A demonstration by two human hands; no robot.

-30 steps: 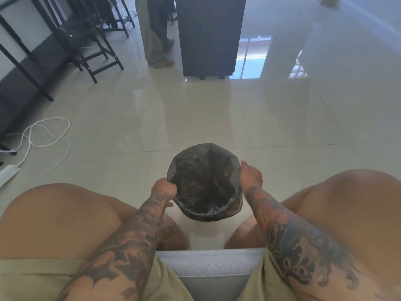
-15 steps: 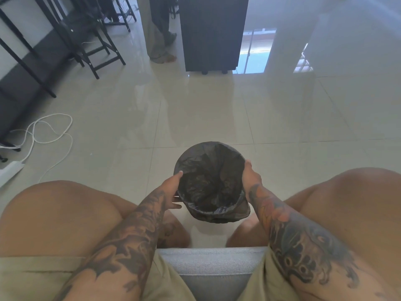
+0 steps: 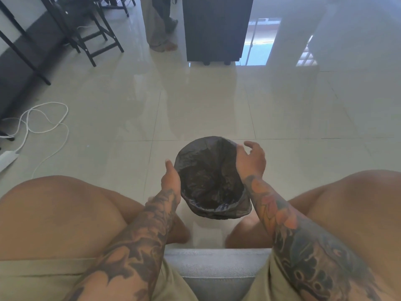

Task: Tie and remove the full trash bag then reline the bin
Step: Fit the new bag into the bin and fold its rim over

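Observation:
A small round bin stands on the floor between my knees, lined with a crinkled black trash bag whose edge is folded over the rim. The bin's own wall is hidden under the bag. My left hand rests flat against the left side of the rim, fingers straight. My right hand lies over the far right of the rim with its fingers spread and lifted. Neither hand holds anything.
I sit on a grey cushion over glossy beige tiles. A white cable and power strip lie at the left. Black chair frames, a dark cabinet and a standing person's legs are at the back.
My left hand let go of the bag's edge and flattened against the rim. My right hand slid along the rim toward the far side and opened its fingers.

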